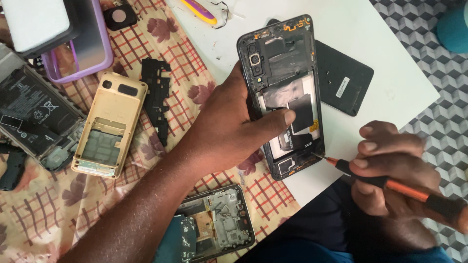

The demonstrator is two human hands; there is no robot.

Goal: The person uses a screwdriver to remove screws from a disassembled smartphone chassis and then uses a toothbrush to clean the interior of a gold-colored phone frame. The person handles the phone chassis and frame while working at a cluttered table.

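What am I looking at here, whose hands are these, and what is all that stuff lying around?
This is one picture from a camera worn on a person's head, looking down at their own hands. The left hand steadies an opened black phone with its back removed. The right hand holds an orange and black screwdriver, tip at the phone's lower edge. Under the phone is a white board, with a black back cover on it. On the patterned cloth lie a gold keypad phone shell, a black frame piece and another opened phone.
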